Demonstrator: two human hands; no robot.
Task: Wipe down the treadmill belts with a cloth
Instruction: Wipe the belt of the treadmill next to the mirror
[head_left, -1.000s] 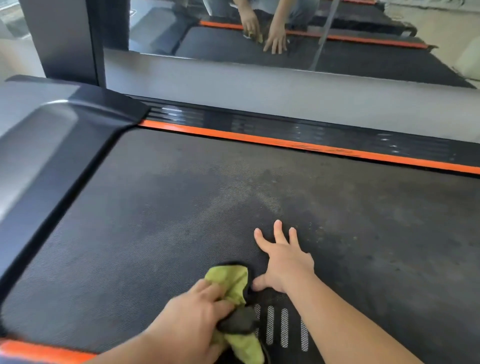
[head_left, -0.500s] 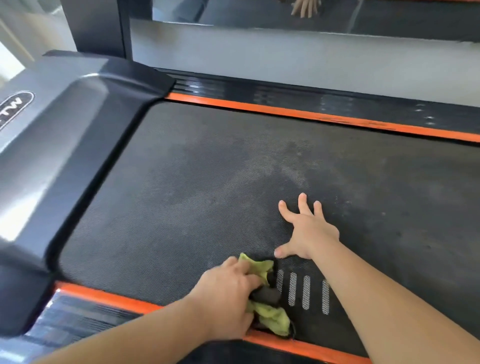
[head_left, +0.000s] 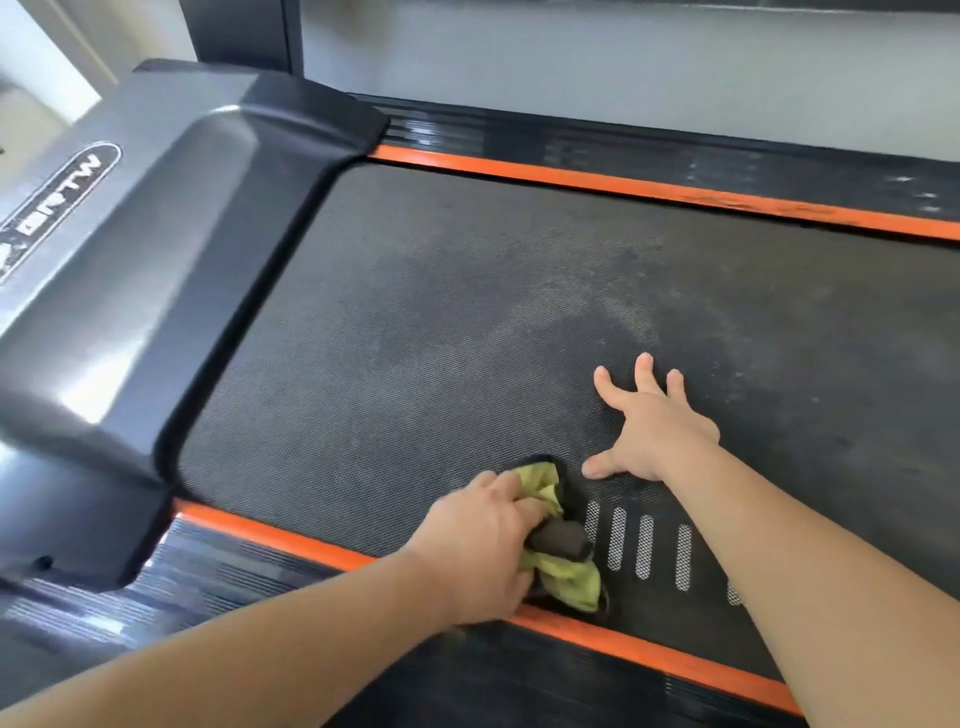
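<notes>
1. Plainly, the left hand (head_left: 478, 551) has the work: its fingers are curled round a bunched yellow-green cloth (head_left: 569, 579), pressing it onto the treadmill belt (head_left: 441, 322).
2. The cloth sits at the belt's near edge, at the near orange strip (head_left: 291, 535) and not far from the motor cover (head_left: 156, 249) on the left.
3. The right hand (head_left: 654, 431) lies flat on the belt, fingers spread, holding nothing. It is just beyond and to the right of the cloth, apparently bracing the person.
4. The belt's long axis runs from the motor cover off to the right. Its width runs away from the person toward the far orange strip (head_left: 623, 189).
5. A pale dusty patch (head_left: 613, 312) lies ahead of the cloth and slightly right, past the right hand's fingertips.
6. The next stroke probably goes forward across the width, and the braced right hand sits close to that path, so it may need shifting
</notes>
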